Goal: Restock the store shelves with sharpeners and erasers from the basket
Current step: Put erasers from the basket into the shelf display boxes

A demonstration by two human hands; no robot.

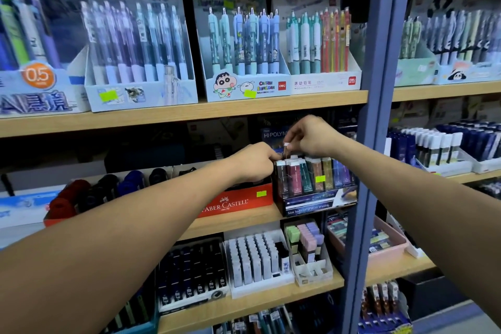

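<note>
- Two hands meet just right of the frame's centre, over a dark display box [315,200] of slim stick erasers [306,177] on the middle shelf [235,221].
- Right hand [311,138] comes down from above with its fingertips pinched on a small white-capped piece, which looks like the top of one eraser, right over the back row of the box.
- Left hand [253,161] reaches in from the left, fingers curled at the box's upper left corner; it seems to steady the box or part the row, but I cannot tell whether it actually grips anything.
- Standing upright in a tight row in the box, the erasers show red, teal, amber and blue sleeves, and a green price sticker [320,179] sits on the front.
- Left of the box, touching it, is an orange Faber-Castell tray [238,202] of round dark items.
- No basket shows anywhere in the frame.
- Judged from this, the step in hand is slotting one eraser into the box.
- Next, the piece needs to be lined up upright with a free gap and pushed straight down, the neighbours held aside so none tip, then released.
</note>
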